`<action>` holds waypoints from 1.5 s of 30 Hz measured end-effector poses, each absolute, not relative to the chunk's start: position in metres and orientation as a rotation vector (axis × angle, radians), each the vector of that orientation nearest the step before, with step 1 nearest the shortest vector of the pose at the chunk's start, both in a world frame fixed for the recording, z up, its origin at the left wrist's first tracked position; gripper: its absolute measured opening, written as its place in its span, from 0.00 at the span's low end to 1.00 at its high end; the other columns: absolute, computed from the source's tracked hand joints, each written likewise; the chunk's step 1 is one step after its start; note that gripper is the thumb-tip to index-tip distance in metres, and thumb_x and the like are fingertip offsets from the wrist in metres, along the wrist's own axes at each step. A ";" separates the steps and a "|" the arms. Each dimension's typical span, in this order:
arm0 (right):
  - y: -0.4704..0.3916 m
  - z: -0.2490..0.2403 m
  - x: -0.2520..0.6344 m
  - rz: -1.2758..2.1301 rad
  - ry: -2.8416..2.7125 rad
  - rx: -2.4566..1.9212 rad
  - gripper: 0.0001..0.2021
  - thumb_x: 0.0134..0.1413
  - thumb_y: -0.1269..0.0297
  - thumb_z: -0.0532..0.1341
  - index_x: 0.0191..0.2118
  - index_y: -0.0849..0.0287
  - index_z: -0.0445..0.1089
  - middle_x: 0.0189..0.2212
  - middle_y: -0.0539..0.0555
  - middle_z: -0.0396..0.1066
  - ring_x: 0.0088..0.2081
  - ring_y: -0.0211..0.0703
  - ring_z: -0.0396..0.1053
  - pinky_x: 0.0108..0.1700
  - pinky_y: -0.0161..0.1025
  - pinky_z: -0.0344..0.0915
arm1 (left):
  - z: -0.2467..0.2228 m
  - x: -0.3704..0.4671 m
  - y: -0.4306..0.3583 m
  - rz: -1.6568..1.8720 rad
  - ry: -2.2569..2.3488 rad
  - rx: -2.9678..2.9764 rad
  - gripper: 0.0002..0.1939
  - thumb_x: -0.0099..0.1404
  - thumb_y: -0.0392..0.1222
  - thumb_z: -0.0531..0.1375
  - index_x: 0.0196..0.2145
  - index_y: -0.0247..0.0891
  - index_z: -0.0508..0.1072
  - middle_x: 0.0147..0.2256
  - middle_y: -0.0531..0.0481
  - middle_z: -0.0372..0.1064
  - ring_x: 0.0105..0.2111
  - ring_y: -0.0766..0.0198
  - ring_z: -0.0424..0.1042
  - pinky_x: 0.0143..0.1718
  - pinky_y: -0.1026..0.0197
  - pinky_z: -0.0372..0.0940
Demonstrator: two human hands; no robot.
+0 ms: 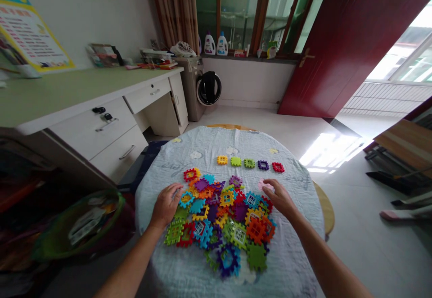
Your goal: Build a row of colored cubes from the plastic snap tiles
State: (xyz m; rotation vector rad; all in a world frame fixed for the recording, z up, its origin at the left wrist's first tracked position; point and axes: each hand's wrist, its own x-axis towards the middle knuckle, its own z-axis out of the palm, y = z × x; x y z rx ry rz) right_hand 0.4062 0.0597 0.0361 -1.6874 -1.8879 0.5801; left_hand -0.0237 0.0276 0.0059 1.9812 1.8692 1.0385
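Many interlocking plastic pieces lie heaped on the cloth-covered round table [199,145], among them an orange one [256,230] and a green one [257,256]. Beyond the heap, a row holds a yellow piece [222,160], a lime piece [236,161], a green window piece [249,163], a purple frame [263,165] and a red frame [278,167]. My left hand [166,204] rests at the heap's left edge, fingers slightly apart, nothing visible in it. My right hand [278,196] is at its upper right, thumb and forefinger apart beside a small pink patch [261,184], too indistinct to identify.
A wooden stool [324,208] shows past the table's right edge. At the left are a desk with drawers [111,120] and a green-rimmed basket [116,199]. Farther back stand a washing machine [194,91] and a red door [320,73].
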 end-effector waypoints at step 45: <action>0.020 0.085 0.284 0.449 -2.448 -1.555 0.32 0.46 0.61 0.67 0.58 0.58 0.62 0.51 0.62 0.66 0.51 0.56 0.64 0.52 0.48 0.60 | 0.013 -0.018 0.025 1.090 1.895 1.926 0.15 0.63 0.51 0.53 0.34 0.40 0.74 0.41 0.44 0.75 0.45 0.55 0.73 0.52 0.51 0.65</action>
